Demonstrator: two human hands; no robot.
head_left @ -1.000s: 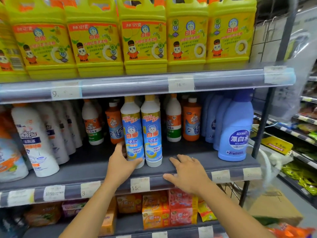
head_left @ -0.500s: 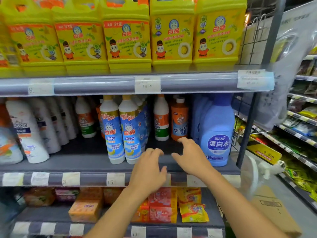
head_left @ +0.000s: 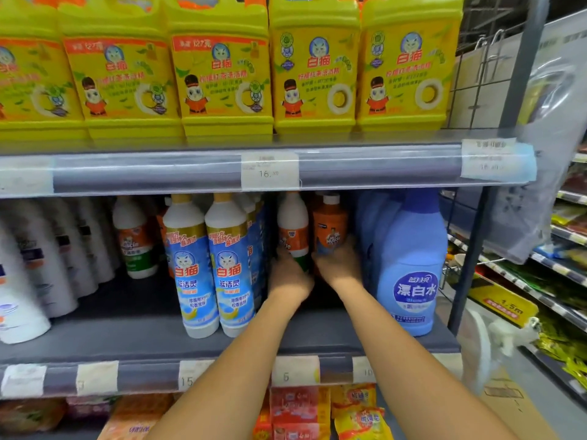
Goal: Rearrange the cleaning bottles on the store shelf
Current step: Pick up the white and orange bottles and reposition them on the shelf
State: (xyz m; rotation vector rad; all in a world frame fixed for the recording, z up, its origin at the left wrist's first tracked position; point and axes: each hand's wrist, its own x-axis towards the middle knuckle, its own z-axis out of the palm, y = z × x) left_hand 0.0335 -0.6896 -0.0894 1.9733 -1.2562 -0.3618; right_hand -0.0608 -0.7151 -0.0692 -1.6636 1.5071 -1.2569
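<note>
Reaching deep into the middle shelf (head_left: 222, 341), both hands are at the back row: left hand (head_left: 290, 274) wrapped round the lower part of the white bottle (head_left: 293, 223), right hand (head_left: 340, 265) cupped round the base of the orange bottle (head_left: 330, 227). Both look like closed grasps, fingers curling behind the bottles, though the fingertips are hidden. The two bottles stand upright, side by side and nearly touching, well back from the shelf's front edge, in the gap between the pair of blue-label bottles (head_left: 212, 265) on the left and the big blue jug (head_left: 409, 268) on the right. Long axes vertical; each hand grips low, wrist pointing forward toward the front edge, so the likely move is a straight pull forward along that gap. Clearance judged tight: left knuckles sit close to the blue-label row, right wrist close to the jug. Caps sit near the underside of the upper shelf (head_left: 365, 166), so lifting high looks risky; sliding looks safer. Shelf is grey, flat, with bare space at the front edge ahead of the hands. Yellow jugs (head_left: 314, 65) line the upper shelf; price tags run along both rails. More aisles off to the right.
</note>
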